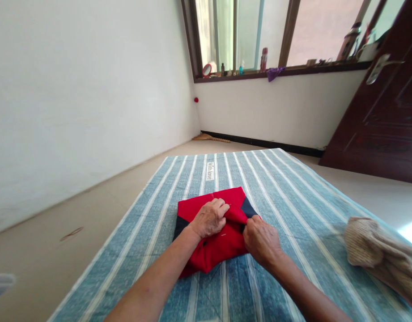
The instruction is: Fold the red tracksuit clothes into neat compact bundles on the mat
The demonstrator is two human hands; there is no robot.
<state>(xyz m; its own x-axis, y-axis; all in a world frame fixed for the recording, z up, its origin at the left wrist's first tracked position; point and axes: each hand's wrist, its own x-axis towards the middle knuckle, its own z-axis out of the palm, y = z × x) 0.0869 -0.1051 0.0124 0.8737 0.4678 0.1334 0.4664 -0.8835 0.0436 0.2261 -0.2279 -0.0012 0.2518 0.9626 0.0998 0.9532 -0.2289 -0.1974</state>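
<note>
The left hand (pixel 209 218) hides part of the red cloth (pixel 226 245), and the door (pixel 383 120) is cropped.

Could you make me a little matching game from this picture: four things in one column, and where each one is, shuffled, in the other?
1. Red-and-navy cloth
2. Beige knitted item
3. Purple cloth
4. Metal handle

A. Hanging over the window ledge
B. On the dark red door
C. Held by the left hand and right hand
D. On the striped cover, towards the picture's right edge

Pairs: 1-C, 2-D, 3-A, 4-B
</note>
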